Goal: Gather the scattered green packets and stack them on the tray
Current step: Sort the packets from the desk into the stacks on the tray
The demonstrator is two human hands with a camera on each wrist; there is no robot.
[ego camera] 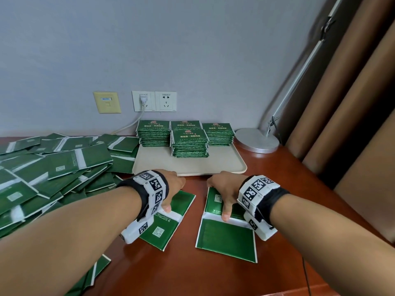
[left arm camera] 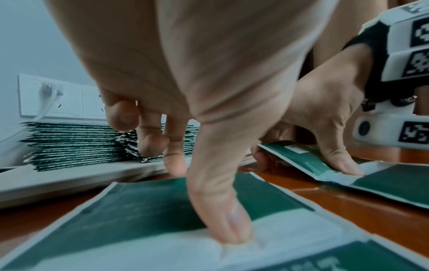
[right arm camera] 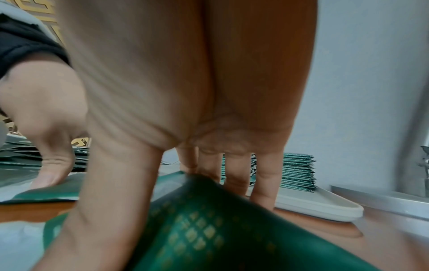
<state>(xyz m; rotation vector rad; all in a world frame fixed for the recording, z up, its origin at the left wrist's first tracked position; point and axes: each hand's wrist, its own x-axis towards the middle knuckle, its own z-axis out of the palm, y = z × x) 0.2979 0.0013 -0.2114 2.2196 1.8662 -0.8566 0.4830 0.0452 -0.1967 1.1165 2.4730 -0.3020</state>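
Two green packets lie on the red-brown table in front of the beige tray [ego camera: 192, 165]. My left hand [ego camera: 173, 189] spans the left packet [ego camera: 168, 225]: the thumb [left arm camera: 230, 225] presses its white band and the fingers curl down at its far edge. My right hand [ego camera: 220, 197] grips the right packet [ego camera: 226, 238], thumb on the white band and fingers under the far edge, which bends upward in the right wrist view [right arm camera: 209, 229]. Several neat stacks of packets [ego camera: 189, 144] stand on the back of the tray.
A large loose pile of green packets [ego camera: 53, 167] covers the table's left side, reaching the tray's left edge. Another packet [ego camera: 94, 272] lies under my left forearm. A lamp base [ego camera: 257, 139] sits right of the tray, beside brown curtains [ego camera: 352, 103]. Wall sockets [ego camera: 154, 101] are behind.
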